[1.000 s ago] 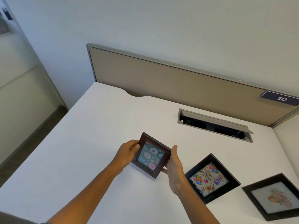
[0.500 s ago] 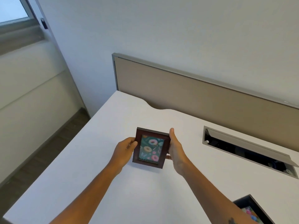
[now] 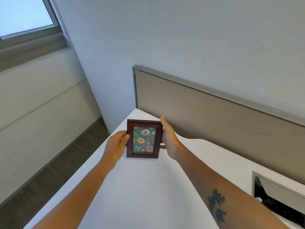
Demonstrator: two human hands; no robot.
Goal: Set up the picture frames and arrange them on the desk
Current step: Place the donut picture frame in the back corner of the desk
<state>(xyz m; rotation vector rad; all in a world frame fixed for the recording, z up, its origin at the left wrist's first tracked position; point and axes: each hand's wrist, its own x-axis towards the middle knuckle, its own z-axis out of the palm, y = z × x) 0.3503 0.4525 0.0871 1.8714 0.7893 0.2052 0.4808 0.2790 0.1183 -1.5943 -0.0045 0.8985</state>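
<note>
A small dark-brown picture frame (image 3: 144,139) with a donut print on green stands upright, its face toward me, at the far left corner of the white desk (image 3: 140,192). My left hand (image 3: 116,145) grips its left edge. My right hand (image 3: 168,139) holds its right edge, thumb along the side and fingers behind it. Whether the frame's bottom edge touches the desk I cannot tell. The other frames are out of view.
A brown partition panel (image 3: 214,129) with a grey rim runs along the desk's back edge. An open cable hatch (image 3: 277,195) is sunk into the desk at the right. The desk's left edge drops to a dark floor (image 3: 49,172). A window (image 3: 24,14) is at the upper left.
Both hands carried the donut frame away from me toward the desk's far left corner and turned it upright. My view swung left, so the two black frames left the picture.
</note>
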